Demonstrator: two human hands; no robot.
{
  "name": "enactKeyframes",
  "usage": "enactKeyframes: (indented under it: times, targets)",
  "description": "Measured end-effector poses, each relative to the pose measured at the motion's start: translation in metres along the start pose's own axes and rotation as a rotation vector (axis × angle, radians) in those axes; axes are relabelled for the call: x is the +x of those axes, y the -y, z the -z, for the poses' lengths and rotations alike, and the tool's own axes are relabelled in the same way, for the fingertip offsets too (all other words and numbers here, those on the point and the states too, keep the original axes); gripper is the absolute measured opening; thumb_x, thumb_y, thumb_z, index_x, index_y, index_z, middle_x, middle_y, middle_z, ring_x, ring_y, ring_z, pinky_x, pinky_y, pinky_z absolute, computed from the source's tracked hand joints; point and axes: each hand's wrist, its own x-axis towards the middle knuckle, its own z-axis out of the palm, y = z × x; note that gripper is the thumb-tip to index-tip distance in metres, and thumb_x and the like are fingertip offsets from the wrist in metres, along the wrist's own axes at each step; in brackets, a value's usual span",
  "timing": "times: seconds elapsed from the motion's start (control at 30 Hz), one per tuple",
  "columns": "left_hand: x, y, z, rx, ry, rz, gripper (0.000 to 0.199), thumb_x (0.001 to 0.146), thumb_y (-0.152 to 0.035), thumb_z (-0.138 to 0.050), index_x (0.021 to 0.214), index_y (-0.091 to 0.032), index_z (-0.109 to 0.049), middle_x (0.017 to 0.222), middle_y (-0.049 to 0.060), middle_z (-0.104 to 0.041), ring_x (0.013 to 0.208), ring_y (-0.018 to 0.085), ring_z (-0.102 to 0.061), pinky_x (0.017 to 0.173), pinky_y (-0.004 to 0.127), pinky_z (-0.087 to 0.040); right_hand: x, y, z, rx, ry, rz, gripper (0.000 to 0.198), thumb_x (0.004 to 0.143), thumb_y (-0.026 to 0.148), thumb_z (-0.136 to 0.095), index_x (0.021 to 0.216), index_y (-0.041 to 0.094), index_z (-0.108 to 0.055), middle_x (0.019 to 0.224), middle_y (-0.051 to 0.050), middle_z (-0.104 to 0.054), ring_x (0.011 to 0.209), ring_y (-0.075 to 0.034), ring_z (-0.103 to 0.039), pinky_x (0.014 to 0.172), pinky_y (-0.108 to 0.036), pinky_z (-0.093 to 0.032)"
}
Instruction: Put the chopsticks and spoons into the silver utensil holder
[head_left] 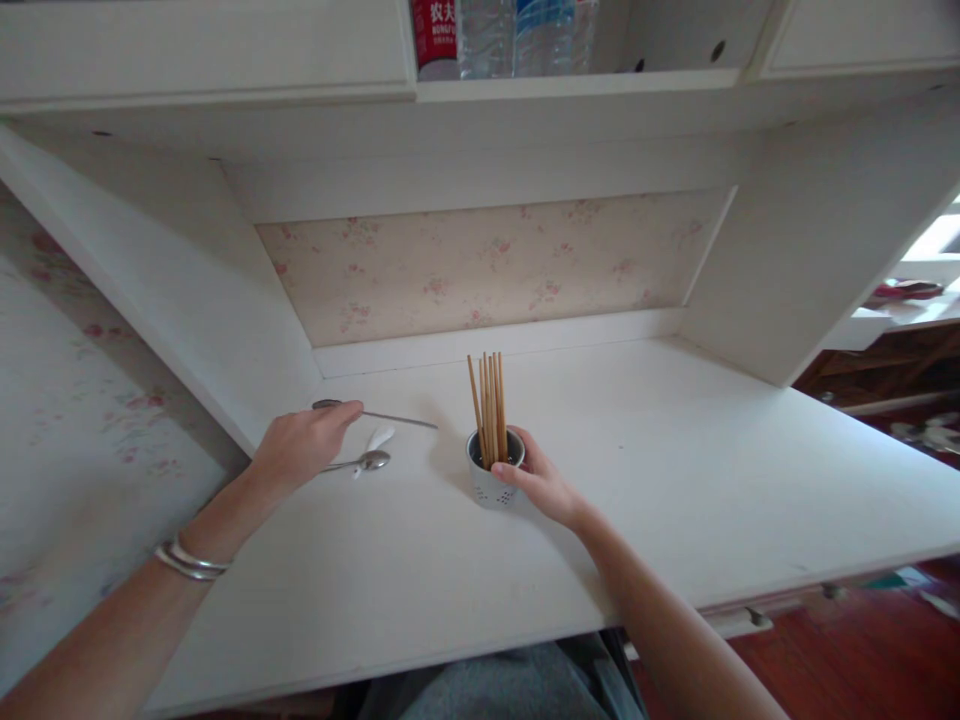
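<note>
My left hand [315, 440] is closed on a long thin metal utensil [401, 418]. Its slim shaft points right, and a dark rounded end shows beyond my fingers on the left; I cannot tell its exact kind. Below that hand a metal spoon [375, 460] lies on the white tabletop, with a small white spoon [381, 437] beside it, partly overlapped. My right hand [544, 482] is wrapped round the right side of a light grey perforated utensil holder [487, 490]. Several wooden chopsticks [491, 410] stand upright in the holder, leaning slightly.
White side panels [795, 240] enclose the tabletop [637, 480] left and right, with a floral back panel [495, 260] behind. An overhead shelf [570, 88] holds clear plastic bottles [486, 40] and a red packet [436, 30]. The tabletop's front edge runs close to my lap.
</note>
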Motion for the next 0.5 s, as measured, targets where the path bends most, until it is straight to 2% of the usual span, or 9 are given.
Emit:
enactKeyframes:
  times: [0.1,0.17,0.23,0.37,0.5]
  targets:
    - [0.01,-0.03,0.016,-0.36,-0.108,0.069,0.035,0.09,-0.043,-0.042,0.109,-0.023,-0.065,0.097,0.005,-0.072,0.077,0.018,-0.069,0.066,0.026,-0.055,0.0,-0.001,0.0,-0.003,-0.002,0.011,0.06,0.077,0.039,-0.069,0.128,0.024,-0.041,0.121,-0.008,-0.059,0.109,-0.023,-0.055,0.089,-0.04,-0.046]
    - [0.015,-0.053,0.025,-0.654,-0.162,0.115,0.038,0.087,-0.047,-0.047,0.108,-0.021,-0.065,0.1,0.005,-0.071,0.081,0.018,-0.07,0.062,0.025,-0.057,0.0,-0.001,0.0,-0.013,0.0,0.019,0.059,0.078,0.039,-0.069,0.128,0.024,-0.041,0.121,-0.008,-0.059,0.11,-0.023,-0.055,0.091,-0.041,-0.045]
    - [0.02,-0.076,0.031,-0.848,-0.194,0.135,0.039,0.085,-0.048,-0.052,0.105,-0.019,-0.067,0.1,0.006,-0.071,0.085,0.019,-0.069,0.061,0.025,-0.059,0.0,0.0,0.0,-0.016,0.003,0.023,0.059,0.078,0.039,-0.068,0.128,0.024,-0.041,0.121,-0.008,-0.059,0.11,-0.023,-0.055,0.091,-0.041,-0.044]
    - [0.028,-0.113,0.034,-1.056,-0.272,0.17,0.039,0.081,-0.047,-0.058,0.101,-0.015,-0.069,0.096,0.007,-0.072,0.082,0.019,-0.07,0.067,0.028,-0.061,0.0,0.001,-0.001,-0.005,0.016,0.03,0.058,0.078,0.04,-0.068,0.127,0.024,-0.042,0.12,-0.008,-0.059,0.109,-0.023,-0.055,0.09,-0.04,-0.045]
    - [0.033,-0.132,0.022,-1.083,-0.299,0.18,0.041,0.081,-0.046,-0.059,0.104,-0.014,-0.069,0.092,0.008,-0.073,0.076,0.018,-0.071,0.07,0.03,-0.06,0.0,0.001,-0.001,-0.014,0.007,0.031,0.058,0.078,0.04,-0.069,0.127,0.024,-0.042,0.121,-0.007,-0.059,0.109,-0.023,-0.055,0.091,-0.04,-0.044]
